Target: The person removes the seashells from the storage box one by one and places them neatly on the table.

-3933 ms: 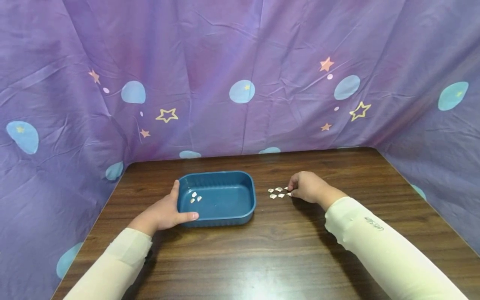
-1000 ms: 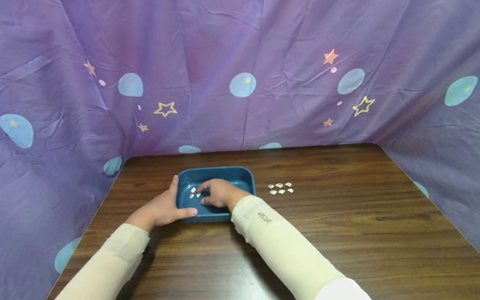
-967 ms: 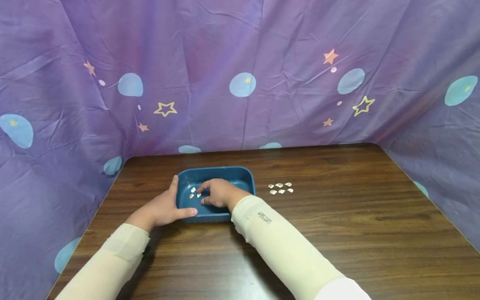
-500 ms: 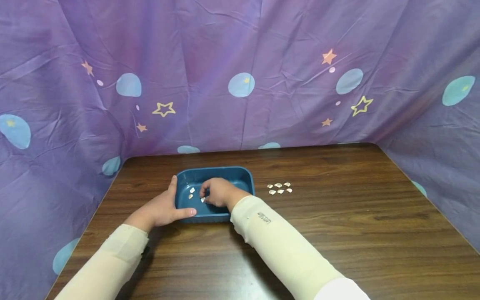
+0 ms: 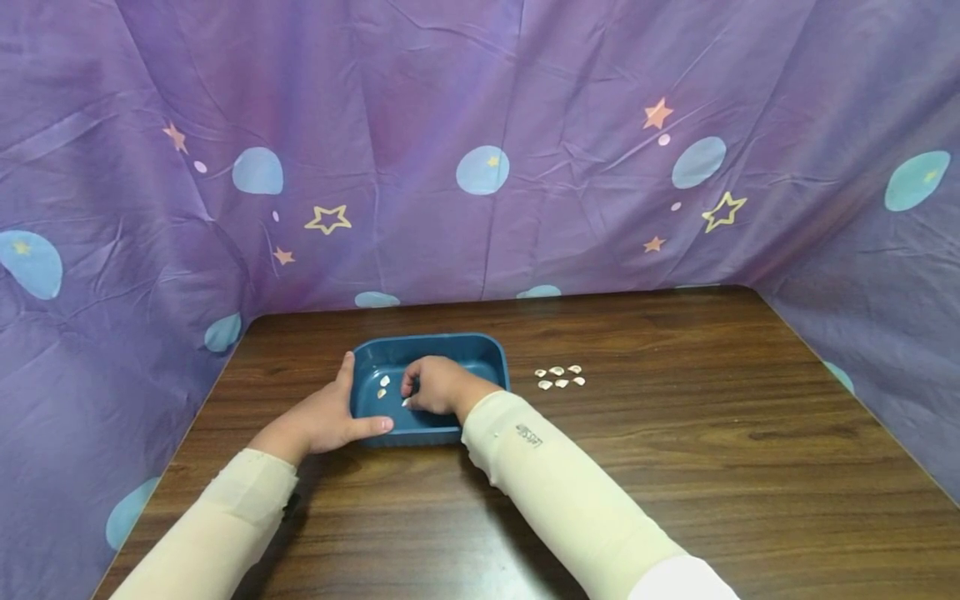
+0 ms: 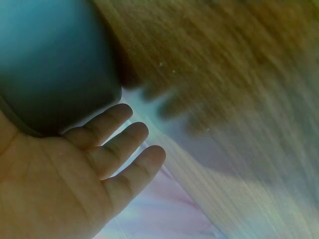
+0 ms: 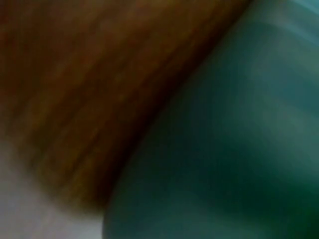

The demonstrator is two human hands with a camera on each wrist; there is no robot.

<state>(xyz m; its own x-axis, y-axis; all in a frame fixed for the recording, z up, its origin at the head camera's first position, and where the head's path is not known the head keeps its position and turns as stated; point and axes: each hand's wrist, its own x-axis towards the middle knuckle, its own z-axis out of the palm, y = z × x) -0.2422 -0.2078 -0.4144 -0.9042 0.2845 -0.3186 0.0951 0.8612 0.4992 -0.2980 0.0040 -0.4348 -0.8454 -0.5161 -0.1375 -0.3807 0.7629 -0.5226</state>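
A blue rectangular tray (image 5: 427,435) stands on the table, left of centre. My left hand (image 5: 318,421) rests against its left end, thumb over the front rim and index finger along the side. In the left wrist view, the other fingers of that hand (image 6: 60,174) stretch out straight beside the tray. Inside the tray, my right hand (image 5: 442,386) pinches a small white shell (image 5: 406,403) between thumb and finger, low over the bottom. To its left lie two more shells, one white (image 5: 385,380) and one tan-tinged (image 5: 382,393). The right wrist view is blurred and shows no fingers.
Right of the tray, several small white shells (image 5: 561,383) lie on the wooden table (image 5: 675,433) in two short rows. A purple curtain (image 5: 405,125) with stars and blue spots hangs behind the table and at both sides.
My right hand has moved left from the shell rows into the tray. There its fingers have closed on one of three shells and drawn it slightly right and nearer. The left hand stays at the tray.
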